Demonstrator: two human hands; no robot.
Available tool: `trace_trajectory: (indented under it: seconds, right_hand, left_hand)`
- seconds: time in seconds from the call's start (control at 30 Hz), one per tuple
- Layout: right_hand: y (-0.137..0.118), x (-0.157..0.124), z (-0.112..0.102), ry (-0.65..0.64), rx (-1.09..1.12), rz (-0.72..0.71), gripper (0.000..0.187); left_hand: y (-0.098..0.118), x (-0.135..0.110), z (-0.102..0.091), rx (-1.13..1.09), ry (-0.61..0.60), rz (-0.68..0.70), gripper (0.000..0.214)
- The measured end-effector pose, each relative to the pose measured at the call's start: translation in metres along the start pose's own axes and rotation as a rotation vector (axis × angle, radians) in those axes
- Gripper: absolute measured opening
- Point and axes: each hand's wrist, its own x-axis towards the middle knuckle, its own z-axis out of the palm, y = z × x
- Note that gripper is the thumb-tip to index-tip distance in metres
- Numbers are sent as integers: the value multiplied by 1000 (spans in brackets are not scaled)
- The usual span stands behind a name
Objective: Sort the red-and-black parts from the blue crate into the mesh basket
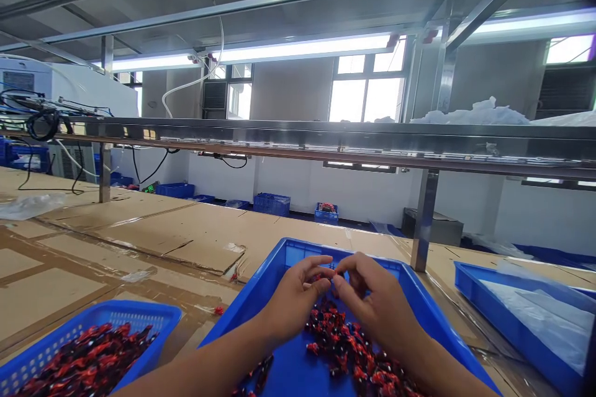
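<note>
Both my hands are over a blue plastic tray at the bottom middle. My left hand and my right hand meet fingertip to fingertip, pinching a small red and black part between them. Under my hands a loose heap of the same red and black parts lies on the tray floor. Both hands have their fingers curled closed on the small part.
A blue basket full of red and black parts stands at the bottom left. Another blue tray with white sheets lies on the right. The table is covered with cardboard. A steel shelf on posts crosses above; blue crates stand on the floor behind.
</note>
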Motion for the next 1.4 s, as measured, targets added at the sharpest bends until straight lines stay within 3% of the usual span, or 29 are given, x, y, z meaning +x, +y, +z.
trace_trajectory:
  seconds: [0.07, 0.13, 0.37, 0.6, 0.73, 0.97, 1.23, 1.4]
  right_hand:
    - [9, 5, 0, 50, 474, 349, 23]
    - [21, 10, -2, 49, 742, 560, 25]
    - [37, 11, -5, -209, 852, 801, 16]
    - [22, 2, 9, -322, 947, 777, 33]
    - [19, 1, 10, -317, 1072, 727, 31]
    - [15, 6, -4, -342, 1230, 680, 17]
    - [10, 6, -7, -364, 1250, 661, 12]
    - [10, 6, -8, -361, 1210, 704, 17]
  left_hand:
    - [2, -1, -1, 67, 7, -9, 39]
    - [5, -3, 0, 116, 14, -7, 37]
    - [15, -10, 8, 71, -77, -12, 43]
    - [17, -13, 11, 227, -25, 66, 45]
    - [15, -15, 14, 291, -5, 85, 46]
    - [7, -16, 12, 270, 171, -2, 64]
    - [-19, -7, 2, 356, 42, 6, 72]
    - [-17, -6, 3, 293, 1, 39, 67]
